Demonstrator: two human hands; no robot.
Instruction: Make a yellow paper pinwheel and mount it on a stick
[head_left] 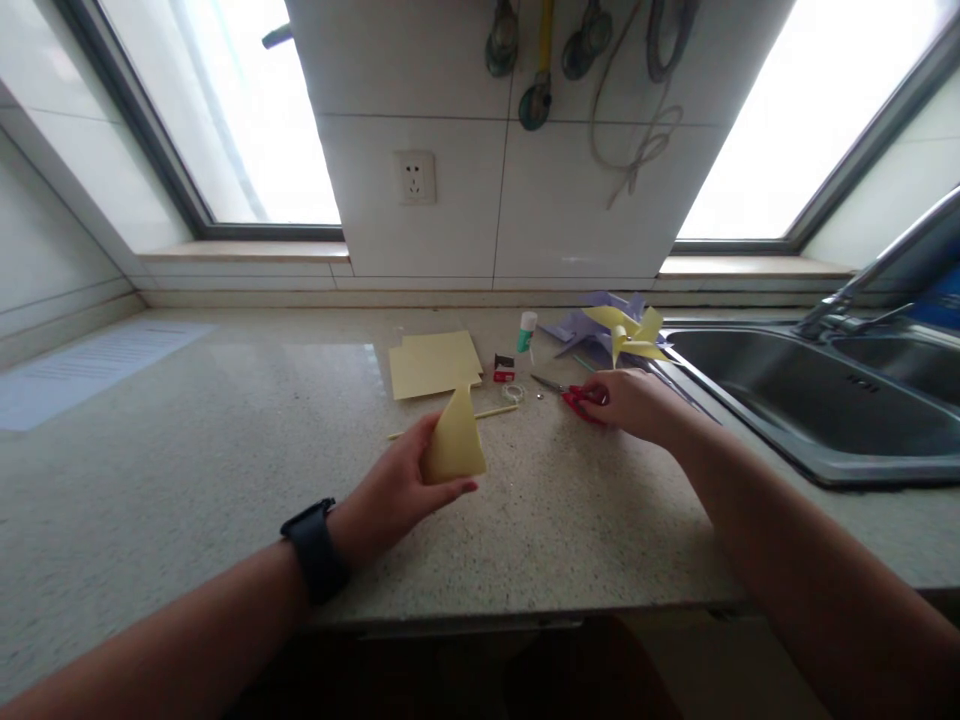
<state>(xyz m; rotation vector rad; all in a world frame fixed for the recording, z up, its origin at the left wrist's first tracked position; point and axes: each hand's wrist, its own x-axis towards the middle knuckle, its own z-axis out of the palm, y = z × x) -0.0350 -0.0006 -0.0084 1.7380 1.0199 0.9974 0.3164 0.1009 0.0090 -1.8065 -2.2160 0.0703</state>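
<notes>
Folded yellow paper (454, 440) is pinched in my left hand (401, 485), just above the counter. My right hand (626, 400) has its fingers closed around the red handles of the scissors (574, 396), whose blades point left. Behind my left hand lies a stack of yellow paper sheets (435, 362). A thin yellow stick (496, 411) runs partly hidden behind the folded paper. Near the scissors are a small red box (503, 368), a coil of something thin and pale (513, 393) and a green glue stick (526, 332) with a white cap.
Yellow and purple paper pinwheels (624, 328) lie beyond my right hand, beside the steel sink (795, 470) with its faucet (829, 310). A printed sheet (97, 370) lies at the far left of the speckled counter (262, 430). A wall socket (415, 178) is at the back.
</notes>
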